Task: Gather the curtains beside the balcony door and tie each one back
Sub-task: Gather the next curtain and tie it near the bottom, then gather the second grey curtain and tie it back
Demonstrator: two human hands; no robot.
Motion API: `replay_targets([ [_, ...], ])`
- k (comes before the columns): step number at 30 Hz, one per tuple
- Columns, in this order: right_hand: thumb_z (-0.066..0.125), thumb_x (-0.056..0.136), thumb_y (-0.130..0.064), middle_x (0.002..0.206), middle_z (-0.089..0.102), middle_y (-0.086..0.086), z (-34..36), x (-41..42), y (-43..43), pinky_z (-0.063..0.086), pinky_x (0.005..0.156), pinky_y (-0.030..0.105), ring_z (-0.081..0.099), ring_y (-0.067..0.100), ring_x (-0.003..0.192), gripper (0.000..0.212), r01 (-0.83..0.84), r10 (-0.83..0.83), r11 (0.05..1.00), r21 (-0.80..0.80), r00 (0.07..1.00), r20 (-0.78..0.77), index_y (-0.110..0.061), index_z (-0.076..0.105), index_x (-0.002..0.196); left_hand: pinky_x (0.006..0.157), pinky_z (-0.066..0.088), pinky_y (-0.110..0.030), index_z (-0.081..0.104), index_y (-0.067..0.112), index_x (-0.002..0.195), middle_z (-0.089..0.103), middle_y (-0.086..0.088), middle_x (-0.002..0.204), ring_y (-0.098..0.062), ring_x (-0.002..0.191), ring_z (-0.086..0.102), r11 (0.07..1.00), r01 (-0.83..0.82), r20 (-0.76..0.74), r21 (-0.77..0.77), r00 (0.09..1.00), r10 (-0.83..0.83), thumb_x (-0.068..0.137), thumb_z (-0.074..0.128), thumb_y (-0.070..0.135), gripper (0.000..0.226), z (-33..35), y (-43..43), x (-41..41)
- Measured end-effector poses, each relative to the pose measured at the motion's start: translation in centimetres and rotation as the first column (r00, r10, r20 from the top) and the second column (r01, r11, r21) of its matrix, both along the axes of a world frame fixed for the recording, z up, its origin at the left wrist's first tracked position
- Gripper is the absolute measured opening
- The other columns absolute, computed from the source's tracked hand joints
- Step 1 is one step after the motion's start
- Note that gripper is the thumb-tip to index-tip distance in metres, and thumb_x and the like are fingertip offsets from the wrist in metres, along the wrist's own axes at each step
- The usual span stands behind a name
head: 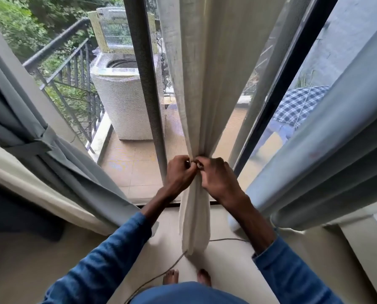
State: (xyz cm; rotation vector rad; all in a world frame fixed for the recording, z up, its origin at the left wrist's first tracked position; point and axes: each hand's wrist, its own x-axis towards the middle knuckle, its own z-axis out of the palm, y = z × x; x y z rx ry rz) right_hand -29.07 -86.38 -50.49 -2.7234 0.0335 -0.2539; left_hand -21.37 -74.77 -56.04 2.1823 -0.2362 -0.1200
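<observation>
Where the cream curtain [203, 95] hangs in front of the balcony door, between the dark door frame [146, 84] and the glass to its right, it is bunched into a narrow waist, and both hands meet at that waist. The left hand [178, 172] has its fingers curled and pinches the gathered cloth from the left; the right hand [216, 174] does the same from the right, and their fingertips touch. Something small and pale sits between the fingertips, too small to tell what it is. Below the hands the cream curtain falls in a loose bundle to the floor. At the far left a grey curtain [19, 119] is drawn aside and held by a grey band [30, 148] around it. At the right another grey curtain [336, 150] hangs in long folds. A thin cable [174, 262] crosses the floor by the person's bare feet [171, 276]. Outside, a washing machine [119, 95] stands near the railing [69, 69], and a checked cloth [299, 104] shows through the glass
</observation>
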Motion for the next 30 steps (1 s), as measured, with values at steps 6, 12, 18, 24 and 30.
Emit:
replay_targets([
  [6,0.056,0.086,-0.002,0.107,0.077,0.004,-0.6,-0.8,-2.5,0.058,0.082,0.042,0.074,0.028,0.095,0.037,0.098,-0.12,0.979,0.181,0.986,0.116,-0.02,0.072,0.115,0.074,0.054,-0.025,0.063,0.012,0.119,0.075,-0.001,0.088,-0.011,0.067,0.066,0.994,-0.067,0.044,-0.086,0.997,0.07,0.098,0.057,0.033,0.03,1.3,0.3,-1.4],
  [12,0.063,0.086,0.003,0.099,0.076,0.007,-1.9,-1.6,-4.0,0.059,0.079,0.04,0.073,0.021,0.084,0.027,0.167,-0.204,0.943,0.287,0.974,0.102,-0.007,0.072,0.11,0.059,0.048,-0.008,0.059,0.014,0.116,0.071,0.006,0.1,-0.003,0.075,0.065,0.983,0.003,0.237,-0.181,0.971,0.041,0.091,0.063,0.009,0.025,2.0,0.9,-3.2],
  [18,0.069,0.086,-0.003,0.099,0.076,0.0,-0.6,-1.5,-5.0,0.055,0.079,0.023,0.071,0.013,0.081,0.022,0.211,-0.258,0.921,0.328,0.96,0.109,-0.009,0.075,0.106,0.06,0.059,-0.036,0.066,0.015,0.105,0.07,0.005,0.101,-0.008,0.081,0.063,0.978,0.166,0.342,-0.129,0.933,-0.113,0.087,0.058,0.002,0.023,2.6,-1.0,-2.0],
  [24,0.074,0.086,-0.007,0.099,0.078,-0.002,4.2,-2.0,-9.3,0.061,0.075,0.025,0.071,0.004,0.084,0.023,0.279,-0.373,0.902,0.33,0.888,0.268,-0.012,0.075,0.109,0.061,0.057,-0.031,0.069,0.017,0.101,0.07,0.006,0.1,-0.009,0.078,0.064,0.915,0.387,0.484,-0.111,0.826,-0.291,0.086,0.057,0.003,0.024,8.7,-6.8,-0.7],
  [30,0.069,0.084,-0.01,0.101,0.077,-0.003,15.0,-4.6,-16.0,0.063,0.07,0.037,0.074,0.008,0.087,0.023,0.352,-0.426,0.905,0.24,0.733,0.53,-0.011,0.074,0.106,0.066,0.055,-0.028,0.068,0.017,0.097,0.07,0.006,0.096,-0.009,0.075,0.064,0.789,0.606,0.708,-0.1,0.601,-0.371,0.086,0.057,0.006,0.019,20.0,-16.3,-0.6],
])
